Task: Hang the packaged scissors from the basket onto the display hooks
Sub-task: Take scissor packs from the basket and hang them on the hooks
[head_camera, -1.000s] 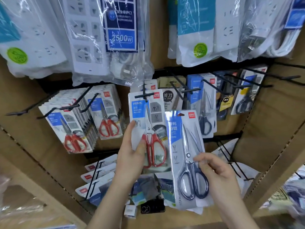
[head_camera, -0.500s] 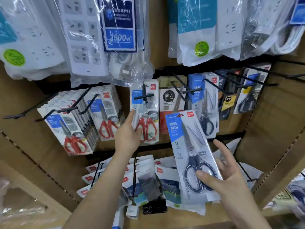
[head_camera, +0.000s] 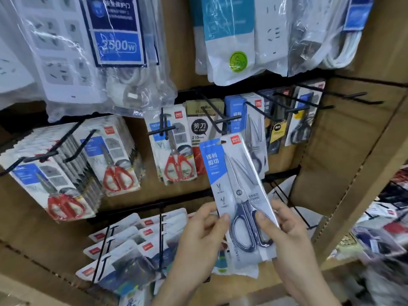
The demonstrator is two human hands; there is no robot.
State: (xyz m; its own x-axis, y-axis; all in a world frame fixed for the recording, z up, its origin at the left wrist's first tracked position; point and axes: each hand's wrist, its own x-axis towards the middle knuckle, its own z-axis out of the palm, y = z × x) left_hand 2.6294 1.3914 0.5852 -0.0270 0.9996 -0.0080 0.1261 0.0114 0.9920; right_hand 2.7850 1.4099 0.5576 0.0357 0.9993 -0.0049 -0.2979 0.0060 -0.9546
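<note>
**Blue-handled scissors pack held up to the hooks with both hands**

We hold one packaged pair of scissors [head_camera: 238, 195] in front of the display, tilted so its top leans to the left. Our left hand [head_camera: 203, 237] grips its lower left edge, with the thumb pressed on the front of the card and the fingers curled behind. Our right hand [head_camera: 287, 235] grips the lower right edge, with the thumb lying over the blue handles and the fingers wrapped round the side.

The top of the pack, with its hanging slot, sits just below the tip of a black display hook [head_camera: 209, 115] in the middle row. We cannot tell whether it touches the hook. Behind it on that hook hangs a brown-topped scissors card [head_camera: 199, 122]. Just to the left hang red-handled scissors packs [head_camera: 178, 166], and further left is a thick stack of the same kind [head_camera: 59, 184]. Bagged power strips [head_camera: 106, 51] hang along the top row, and more carded packs [head_camera: 123, 246] hang on the row below our hands.
</note>
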